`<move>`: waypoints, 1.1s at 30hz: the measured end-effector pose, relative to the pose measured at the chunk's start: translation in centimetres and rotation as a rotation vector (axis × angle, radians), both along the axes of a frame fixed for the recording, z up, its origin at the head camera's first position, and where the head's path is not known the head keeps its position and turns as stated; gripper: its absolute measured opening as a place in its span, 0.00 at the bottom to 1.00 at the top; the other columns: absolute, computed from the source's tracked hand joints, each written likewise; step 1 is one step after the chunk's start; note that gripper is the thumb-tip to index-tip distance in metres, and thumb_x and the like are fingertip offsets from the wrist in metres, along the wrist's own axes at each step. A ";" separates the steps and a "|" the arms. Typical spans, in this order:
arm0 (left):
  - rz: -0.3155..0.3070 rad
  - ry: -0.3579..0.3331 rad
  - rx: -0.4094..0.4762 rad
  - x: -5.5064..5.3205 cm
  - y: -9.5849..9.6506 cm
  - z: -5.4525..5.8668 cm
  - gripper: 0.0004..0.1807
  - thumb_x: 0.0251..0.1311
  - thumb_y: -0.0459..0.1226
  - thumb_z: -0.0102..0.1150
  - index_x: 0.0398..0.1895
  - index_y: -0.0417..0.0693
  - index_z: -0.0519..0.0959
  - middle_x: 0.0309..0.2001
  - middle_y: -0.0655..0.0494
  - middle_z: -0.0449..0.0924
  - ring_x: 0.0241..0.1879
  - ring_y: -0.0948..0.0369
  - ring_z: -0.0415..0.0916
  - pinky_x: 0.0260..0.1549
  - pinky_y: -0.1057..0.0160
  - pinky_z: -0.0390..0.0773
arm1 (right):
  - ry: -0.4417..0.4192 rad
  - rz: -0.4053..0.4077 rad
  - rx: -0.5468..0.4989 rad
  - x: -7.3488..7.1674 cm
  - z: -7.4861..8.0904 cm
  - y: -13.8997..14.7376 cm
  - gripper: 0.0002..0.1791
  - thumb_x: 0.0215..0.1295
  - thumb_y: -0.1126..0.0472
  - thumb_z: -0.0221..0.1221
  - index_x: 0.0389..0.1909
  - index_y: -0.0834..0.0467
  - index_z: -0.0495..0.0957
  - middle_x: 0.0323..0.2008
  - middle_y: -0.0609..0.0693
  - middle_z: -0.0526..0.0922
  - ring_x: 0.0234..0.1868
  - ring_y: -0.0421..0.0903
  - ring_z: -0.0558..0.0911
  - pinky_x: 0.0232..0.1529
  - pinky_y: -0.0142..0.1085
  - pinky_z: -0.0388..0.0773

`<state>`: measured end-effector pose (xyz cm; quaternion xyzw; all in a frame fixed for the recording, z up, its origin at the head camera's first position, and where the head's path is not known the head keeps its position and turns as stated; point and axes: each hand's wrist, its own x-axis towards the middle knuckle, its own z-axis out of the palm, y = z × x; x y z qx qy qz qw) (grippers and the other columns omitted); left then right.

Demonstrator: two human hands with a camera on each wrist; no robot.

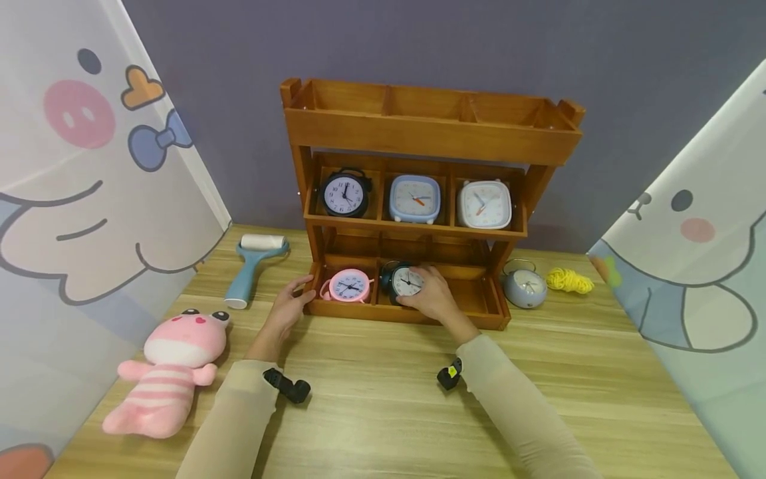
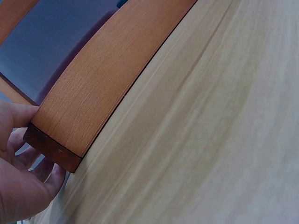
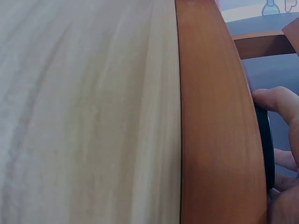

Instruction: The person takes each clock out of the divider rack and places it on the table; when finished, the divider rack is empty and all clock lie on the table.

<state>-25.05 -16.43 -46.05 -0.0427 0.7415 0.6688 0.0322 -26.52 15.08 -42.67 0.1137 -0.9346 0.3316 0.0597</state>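
My right hand (image 1: 435,293) holds a dark green alarm clock (image 1: 407,282) by its edge, in the bottom middle compartment of a wooden shelf (image 1: 431,136). In the right wrist view, the thumb and fingers reach around the dark rim of this clock (image 3: 265,144) behind the shelf's front board (image 3: 219,121). My left hand (image 1: 291,307) grips the shelf's lower left corner. Thumb and fingers lie around the board's end (image 2: 53,147) in the left wrist view. A pink alarm clock (image 1: 350,286) stands in the bottom left compartment, beside the green one.
The middle tier holds a black clock (image 1: 345,193), a blue clock (image 1: 415,199) and a white clock (image 1: 485,204). To the right are a grey-blue clock (image 1: 525,288) and yellow cord (image 1: 569,281). A lint roller (image 1: 245,276) and a pink plush frog (image 1: 170,372) lie left.
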 end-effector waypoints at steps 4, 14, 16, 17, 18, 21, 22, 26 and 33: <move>-0.004 -0.002 0.002 -0.1 0.0 0.1 0.26 0.71 0.31 0.50 0.71 0.38 0.62 0.70 0.34 0.54 0.67 0.43 0.56 0.62 0.48 0.58 | 0.024 0.007 -0.006 -0.1 0.3 0.2 0.42 0.44 0.52 0.76 0.61 0.64 0.74 0.60 0.62 0.71 0.59 0.59 0.71 0.57 0.51 0.68; -0.006 -0.001 -0.001 -0.2 -0.1 0.2 0.27 0.71 0.31 0.50 0.71 0.38 0.62 0.70 0.34 0.54 0.66 0.43 0.57 0.61 0.48 0.59 | 0.030 0.016 -0.030 0.4 1.8 0.5 0.42 0.45 0.50 0.75 0.61 0.64 0.75 0.60 0.61 0.71 0.59 0.59 0.71 0.57 0.53 0.67; -0.007 -0.001 0.001 -0.2 -0.1 0.1 0.27 0.71 0.31 0.50 0.71 0.38 0.62 0.70 0.34 0.54 0.66 0.43 0.56 0.61 0.48 0.59 | 0.015 0.014 -0.045 0.8 2.3 0.7 0.42 0.46 0.50 0.75 0.62 0.63 0.74 0.61 0.61 0.70 0.59 0.59 0.70 0.56 0.54 0.67; -0.008 0.000 0.001 -0.2 -0.1 0.1 0.27 0.71 0.31 0.50 0.71 0.37 0.62 0.70 0.34 0.54 0.67 0.43 0.56 0.61 0.48 0.59 | 0.008 0.016 -0.053 1.0 2.5 0.8 0.42 0.46 0.50 0.75 0.62 0.63 0.74 0.62 0.60 0.70 0.59 0.59 0.70 0.56 0.54 0.67; -0.008 0.000 0.001 -0.1 -0.1 0.1 0.27 0.71 0.31 0.50 0.71 0.38 0.62 0.70 0.34 0.53 0.67 0.43 0.56 0.62 0.48 0.59 | 0.000 0.017 -0.061 1.2 2.8 1.0 0.42 0.46 0.50 0.75 0.63 0.62 0.73 0.62 0.60 0.69 0.58 0.59 0.70 0.55 0.54 0.67; -0.008 -0.001 0.001 -0.1 0.0 0.0 0.27 0.71 0.31 0.50 0.71 0.38 0.62 0.71 0.34 0.53 0.67 0.43 0.55 0.62 0.47 0.58 | -0.022 0.026 -0.083 1.9 3.7 1.7 0.42 0.48 0.49 0.74 0.64 0.61 0.72 0.63 0.58 0.68 0.58 0.59 0.70 0.54 0.55 0.68; -0.007 -0.001 0.003 0.0 0.0 0.0 0.27 0.71 0.31 0.50 0.71 0.38 0.62 0.71 0.34 0.53 0.67 0.43 0.55 0.62 0.47 0.58 | -0.026 0.027 -0.084 2.2 4.0 2.1 0.42 0.48 0.49 0.74 0.64 0.60 0.72 0.64 0.58 0.68 0.58 0.59 0.70 0.54 0.55 0.68; -0.005 0.004 0.009 0.0 0.1 0.0 0.26 0.70 0.31 0.50 0.71 0.38 0.63 0.70 0.35 0.54 0.67 0.43 0.55 0.62 0.47 0.59 | -0.024 0.027 -0.064 3.2 5.1 3.7 0.42 0.48 0.49 0.74 0.65 0.60 0.72 0.64 0.57 0.67 0.58 0.60 0.70 0.53 0.55 0.68; -0.005 0.005 0.008 -0.1 0.0 -0.2 0.26 0.71 0.31 0.50 0.71 0.38 0.63 0.69 0.33 0.55 0.66 0.43 0.58 0.60 0.48 0.60 | -0.017 0.021 0.002 4.9 6.4 7.7 0.42 0.48 0.48 0.74 0.65 0.60 0.72 0.65 0.57 0.66 0.62 0.61 0.67 0.56 0.58 0.65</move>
